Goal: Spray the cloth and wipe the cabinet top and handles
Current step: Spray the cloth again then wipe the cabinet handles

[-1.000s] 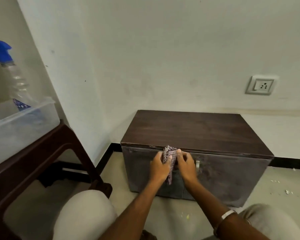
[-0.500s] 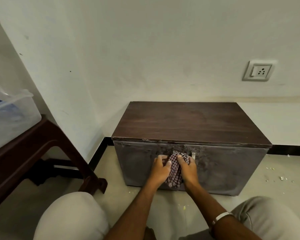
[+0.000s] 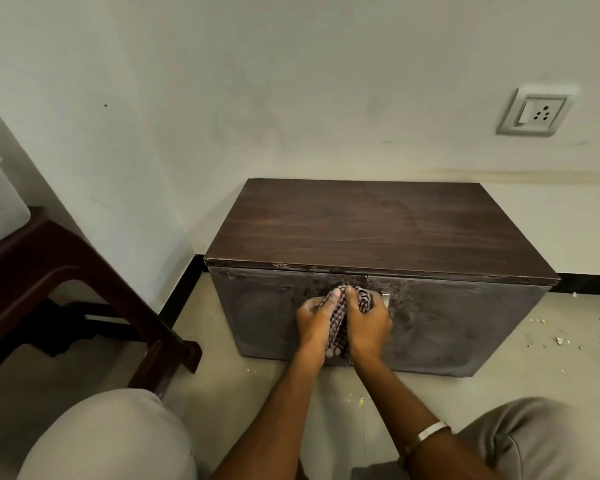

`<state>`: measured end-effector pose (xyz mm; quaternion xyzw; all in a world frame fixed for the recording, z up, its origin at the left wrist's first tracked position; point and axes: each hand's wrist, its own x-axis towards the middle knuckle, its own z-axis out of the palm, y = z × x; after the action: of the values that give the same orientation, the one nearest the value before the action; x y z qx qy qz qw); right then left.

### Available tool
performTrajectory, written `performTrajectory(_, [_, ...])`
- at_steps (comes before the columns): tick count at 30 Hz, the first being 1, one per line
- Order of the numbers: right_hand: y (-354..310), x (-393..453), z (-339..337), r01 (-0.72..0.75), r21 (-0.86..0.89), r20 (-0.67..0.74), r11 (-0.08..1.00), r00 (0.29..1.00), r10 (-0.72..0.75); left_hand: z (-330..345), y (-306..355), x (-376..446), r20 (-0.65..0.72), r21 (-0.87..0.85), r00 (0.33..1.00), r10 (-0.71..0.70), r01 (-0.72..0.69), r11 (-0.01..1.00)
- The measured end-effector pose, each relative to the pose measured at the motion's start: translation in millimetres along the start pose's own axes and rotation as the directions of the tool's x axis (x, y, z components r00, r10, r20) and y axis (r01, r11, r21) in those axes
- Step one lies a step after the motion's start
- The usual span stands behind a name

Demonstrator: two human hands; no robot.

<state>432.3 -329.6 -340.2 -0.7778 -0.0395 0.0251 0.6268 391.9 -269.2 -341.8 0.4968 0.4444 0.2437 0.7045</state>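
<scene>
Head view: your cabinet [image 3: 388,230] sits on a pale floor against the wall, dusty doors, dark top bare. Both hands — left hand [image 3: 317,320], right hand [image 3: 368,323] — clamp the checked cloth [image 3: 340,323] at the door seam, handle [image 3: 386,300] just right of your grip. Hands sit lower than 1 s ago. Floor is open right; stool [image 3: 66,271] well left.

Wall socket [image 3: 537,112] (white), brown stool [image 3: 66,271].

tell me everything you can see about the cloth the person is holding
The cloth is a small checked fabric in dark red and white, bunched into a crumpled vertical wad. Both hands grip it, the left hand on its left side and the right hand on its right, pressing it against the cabinet front at the seam between the two doors, just below the top edge. Its lower end hangs between the wrists.
</scene>
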Motion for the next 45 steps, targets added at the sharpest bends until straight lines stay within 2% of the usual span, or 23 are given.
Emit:
performTrajectory(3, [-4,7,0,0.027,-0.063,0.007,0.998,1.0,-0.027,4,-2,1,0.016,-0.079,0.999,-0.036,0.037,0.996])
performTrajectory(7, [3,7,1,-0.024,-0.014,-0.086,1.0,0.996,0.023,10,0,5,0.033,0.028,0.998,0.051,-0.052,0.998])
performTrajectory(12, [5,2,6,0.184,-0.057,0.03,0.981,0.983,-0.182,-5,-6,13,0.084,-0.061,0.995,-0.057,0.062,0.996])
performTrajectory(16, [2,7,8,0.112,-0.042,-0.068,0.993,0.991,-0.115,1,0,13,0.081,-0.079,0.993,-0.082,0.088,0.993])
performTrajectory(19, [0,8,14,0.085,-0.052,-0.078,0.995,0.993,-0.089,-1,5,15,0.089,-0.09,0.993,-0.083,0.091,0.992])
performTrajectory(21, [3,7,14,0.136,-0.076,-0.045,0.988,0.989,-0.14,-5,3,17,0.111,-0.078,0.99,-0.086,0.095,0.992])
performTrajectory(24, [18,2,7,0.208,0.024,0.001,0.978,0.978,-0.208,-10,-9,17,0.132,-0.023,0.99,-0.038,0.041,0.999])
performTrajectory(27, [37,-3,1,0.215,0.096,0.082,0.972,0.971,-0.223,-13,-23,18,0.153,0.039,0.988,0.031,-0.038,0.999])
performTrajectory(32, [53,-1,-6,0.273,0.067,0.238,0.96,0.93,-0.281,-21,-32,21,0.187,0.066,0.978,0.09,-0.104,0.992])
performTrajectory(38, [63,0,-7,0.261,-0.036,0.316,0.965,0.919,-0.236,-22,-36,20,0.184,0.123,0.977,0.103,-0.127,0.984])
performTrajectory(41, [64,0,-4,0.222,-0.071,0.289,0.972,0.938,-0.193,-22,-37,23,0.173,0.182,0.979,0.112,-0.143,0.973])
performTrajectory(45, [64,1,2,0.093,-0.127,0.215,0.988,0.975,-0.064,-18,-38,27,0.1,0.261,0.99,0.097,-0.121,0.958])
